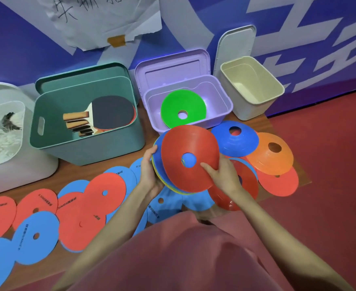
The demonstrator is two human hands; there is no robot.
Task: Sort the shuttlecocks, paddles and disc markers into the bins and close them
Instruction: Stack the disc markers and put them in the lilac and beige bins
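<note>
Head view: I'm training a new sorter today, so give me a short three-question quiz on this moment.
1. True or false: the purple bin already holds a green cone marker.
2. Which bin holds the paddles? A) beige bin B) teal bin C) purple bin
3. Fill in: the top marker of the stack held by the left hand and right hand is ____ in colour.

Key: 1 true; 2 B; 3 red.
</note>
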